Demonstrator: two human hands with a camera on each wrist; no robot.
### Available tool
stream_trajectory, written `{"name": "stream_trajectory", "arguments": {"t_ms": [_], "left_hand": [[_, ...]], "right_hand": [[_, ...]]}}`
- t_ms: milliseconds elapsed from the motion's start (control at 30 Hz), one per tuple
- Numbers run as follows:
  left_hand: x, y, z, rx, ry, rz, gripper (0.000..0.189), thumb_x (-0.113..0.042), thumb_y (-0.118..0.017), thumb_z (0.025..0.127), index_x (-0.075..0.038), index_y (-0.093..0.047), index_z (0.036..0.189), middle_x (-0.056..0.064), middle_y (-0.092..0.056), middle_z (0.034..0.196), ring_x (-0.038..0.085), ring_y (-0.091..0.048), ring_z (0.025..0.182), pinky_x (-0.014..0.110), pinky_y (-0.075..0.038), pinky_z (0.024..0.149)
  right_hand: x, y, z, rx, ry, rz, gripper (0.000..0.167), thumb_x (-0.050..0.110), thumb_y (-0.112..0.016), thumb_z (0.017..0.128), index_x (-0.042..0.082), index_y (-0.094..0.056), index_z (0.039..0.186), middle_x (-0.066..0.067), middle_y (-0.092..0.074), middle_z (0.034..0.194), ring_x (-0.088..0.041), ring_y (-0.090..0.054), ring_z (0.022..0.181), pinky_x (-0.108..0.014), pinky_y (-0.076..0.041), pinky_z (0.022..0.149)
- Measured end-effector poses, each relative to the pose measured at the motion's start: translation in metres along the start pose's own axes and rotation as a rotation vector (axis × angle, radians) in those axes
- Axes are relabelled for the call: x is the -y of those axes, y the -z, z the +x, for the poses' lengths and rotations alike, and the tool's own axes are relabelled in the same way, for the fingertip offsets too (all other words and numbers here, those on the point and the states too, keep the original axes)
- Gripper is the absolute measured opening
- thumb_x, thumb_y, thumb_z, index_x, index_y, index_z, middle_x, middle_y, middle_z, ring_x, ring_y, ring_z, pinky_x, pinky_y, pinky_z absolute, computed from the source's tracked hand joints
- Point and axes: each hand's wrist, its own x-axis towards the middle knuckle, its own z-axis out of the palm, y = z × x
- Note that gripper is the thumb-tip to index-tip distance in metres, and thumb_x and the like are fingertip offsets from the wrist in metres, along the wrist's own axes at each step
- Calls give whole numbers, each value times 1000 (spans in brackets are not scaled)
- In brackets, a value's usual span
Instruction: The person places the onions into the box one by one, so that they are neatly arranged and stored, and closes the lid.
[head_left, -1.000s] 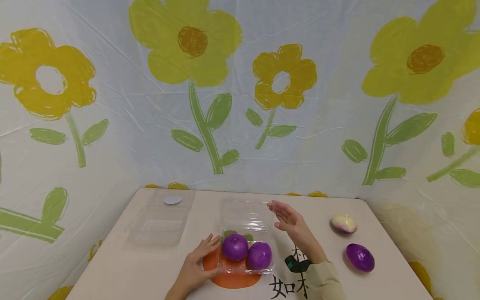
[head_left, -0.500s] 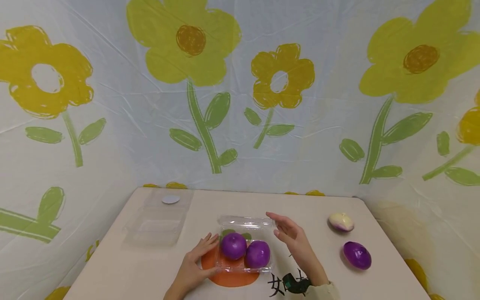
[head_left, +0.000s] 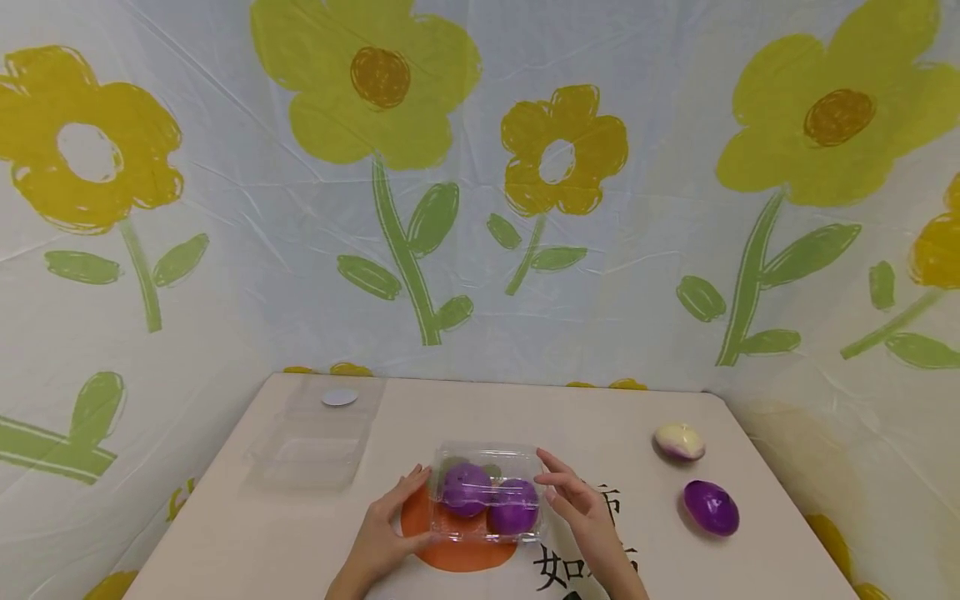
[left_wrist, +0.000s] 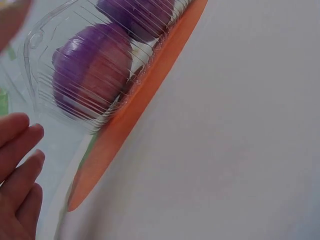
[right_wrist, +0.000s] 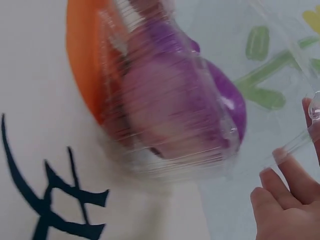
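Two onions sit inside the box; the left hand, fingers extended, lies alongside, seemingly steadying it; the right hand, fingers outstretched, touches its tilted lid, seemingly controlling its angle.

The objects are carried by a pale cream table, rounded at its far right corner and marked with an orange print and black characters (both partly hidden). Toward the far left, an open clear container is laid out, its back half marked by a white oval. At the middle, the orange print is partly covered by a second clear container. On the right, two bulbs are placed near each other: a cream-and-purple bulb farther back, a glossy purple bulb nearer
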Motion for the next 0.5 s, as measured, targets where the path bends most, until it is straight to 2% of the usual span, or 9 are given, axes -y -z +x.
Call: {"name": "stream_trajectory", "arguments": {"t_ms": [133,233,300,400,500], "left_hand": [[-2,2,0,-42,52,-65,54,-5,-83,77,0,-63,127,18,-64,130,32,-54,128,18,-31,111],[0,2,0,-83,81,-135,28,3,-72,86,-4,-68,113,17,-70,116,25,-63,117,19,-40,105],[-1,2,0,-115,113,-172,18,7,-64,90,-5,-70,102,16,-72,104,21,-67,105,19,-47,96],[-2,2,1,-144,162,-198,20,9,-57,94,-6,-67,83,13,-68,80,17,-67,79,18,-54,74],[-6,2,1,-100,204,-205,29,5,-56,96,-5,-59,69,12,-56,61,13,-54,56,20,-47,52]], "right_hand": [[-8,0,-4,-16,-15,8,31,10,-61,97,-7,-60,123,-4,-37,157,-1,-34,141,-13,-29,106],[-14,0,-7,-12,4,31,37,6,-63,95,-10,-56,128,-8,-33,159,-2,-32,142,-16,-27,108],[-16,-1,-8,-16,-1,62,45,4,-64,94,-8,-51,135,-10,-31,160,-1,-33,141,-17,-26,109],[-19,-1,-10,-26,-25,122,59,0,-65,92,-4,-40,146,-14,-29,160,-2,-36,140,-19,-26,110],[-20,-2,-10,-48,-61,162,68,-3,-67,89,1,-35,149,-16,-30,159,-10,-36,142,-19,-29,109]]}}
